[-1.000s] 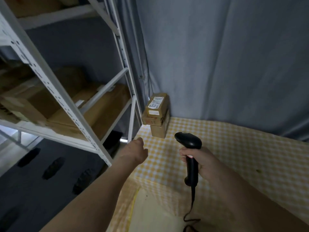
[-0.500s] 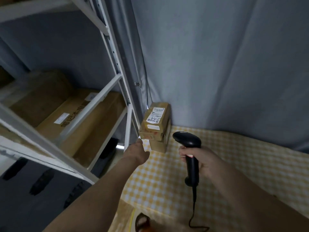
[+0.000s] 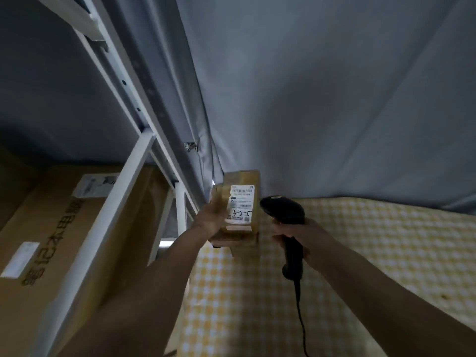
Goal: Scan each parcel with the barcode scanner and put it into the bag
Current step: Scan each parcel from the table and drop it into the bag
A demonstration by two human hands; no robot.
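Holding the barcode scanner [image 3: 286,222] upright, our right hand [image 3: 300,237] wraps its handle, fingers curled tight; the cord trails down toward 6 o'clock over the checked table [image 3: 360,253]. At about 10 o'clock from it, our left hand [image 3: 210,222] grips the left side of the top parcel [image 3: 238,206], label up and facing us. Whether that parcel is lifted clear of the box under it [image 3: 242,240], we cannot tell. Both arms are extended forward, forearms converging toward the stack.

Risk, in our judgement: the one-sided grip may let the parcel tilt or slip, or knock the lower box off the table edge near the rack [image 3: 134,161]. The scanner head sits just beside the label, perhaps too oblique to read. Farther off hangs the grey curtain [image 3: 334,99]; no bag is in view.
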